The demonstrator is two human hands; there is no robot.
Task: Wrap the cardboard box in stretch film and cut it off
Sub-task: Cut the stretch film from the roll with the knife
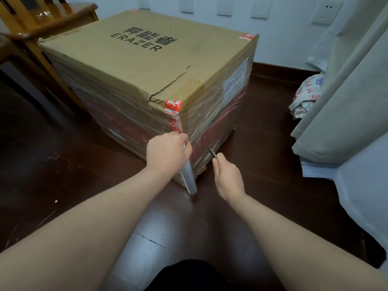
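Left hand (167, 153) fisted around upright film roll (188, 176) at box (147, 66) corner, right hand (227, 178) at 3 o'clock pinching small blade (212, 153) toward film

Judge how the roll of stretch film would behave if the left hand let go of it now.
The film roll is a slim cylinder held nearly upright by the left hand at the box corner, so it would probably topple. On the glossy floor it would likely roll. It looks light, gripped one-handed.
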